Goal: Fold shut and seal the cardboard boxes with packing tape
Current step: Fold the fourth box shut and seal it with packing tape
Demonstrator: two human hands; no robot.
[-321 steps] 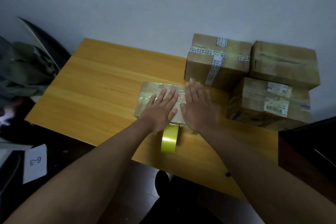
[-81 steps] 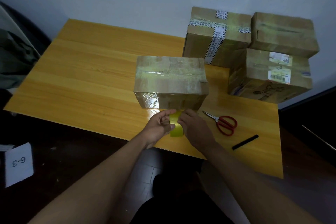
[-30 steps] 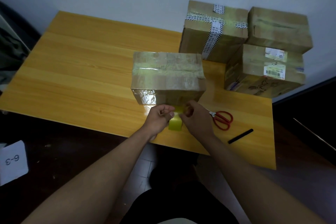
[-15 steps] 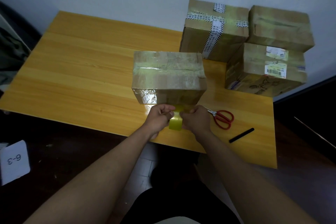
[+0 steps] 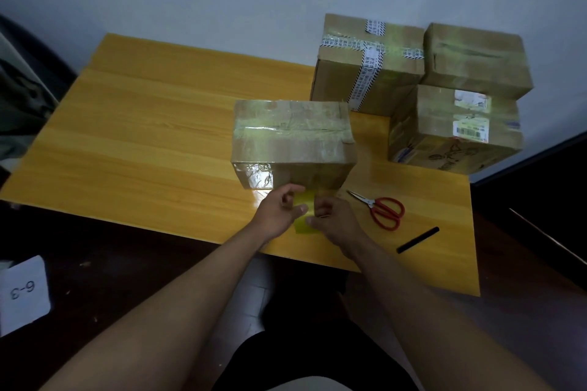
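We hold the tape roll (image 5: 303, 213) in both grips, left hand (image 5: 279, 211) and right hand (image 5: 333, 219) curled round it, just before the taped box (image 5: 292, 140) mid-bench; its near face seems unsealed yet.

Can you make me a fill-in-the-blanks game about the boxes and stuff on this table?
1. Both hands hold a roll of ____ tape.
2. The scissors have ____ handles.
3. By the wall, one box sits on top of ____ box.
4. The black stick lies nearest the ____.

Missing words: yellow; red; another; scissors
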